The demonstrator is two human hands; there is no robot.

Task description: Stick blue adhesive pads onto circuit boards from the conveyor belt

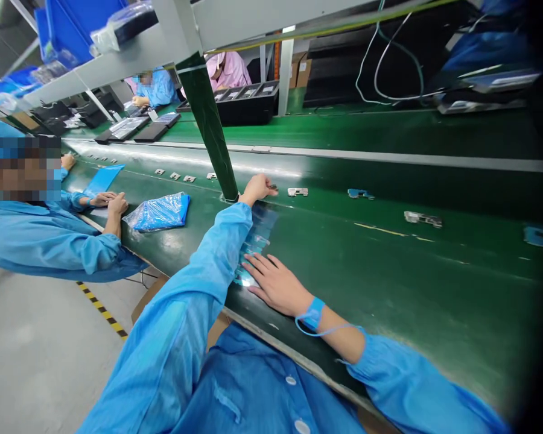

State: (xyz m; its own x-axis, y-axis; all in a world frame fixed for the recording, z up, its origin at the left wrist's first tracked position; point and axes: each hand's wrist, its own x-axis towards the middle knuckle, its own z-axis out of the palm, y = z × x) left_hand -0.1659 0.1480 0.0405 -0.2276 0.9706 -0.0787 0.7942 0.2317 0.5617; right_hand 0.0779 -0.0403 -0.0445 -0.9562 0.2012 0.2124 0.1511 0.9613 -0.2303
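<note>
My left hand [257, 188] reaches out across the green conveyor belt [389, 265], just right of a dark green post [210, 126]. Its fingers are pinched on a small dark part [274, 187] at the fingertips. A small metal part [297, 191] lies on the belt just to its right. My right hand [276, 283], with a blue wrist strap [314, 313], lies flat with fingers spread on a clear plastic sheet of blue pieces [259, 238] near the belt's front edge.
More small parts [361, 194] [423, 219] lie along the belt to the right, others [176, 176] to the left. A blue plastic bag [160, 212] lies beside a co-worker's hands [111, 202]. Black trays [248, 99] stand across the belt.
</note>
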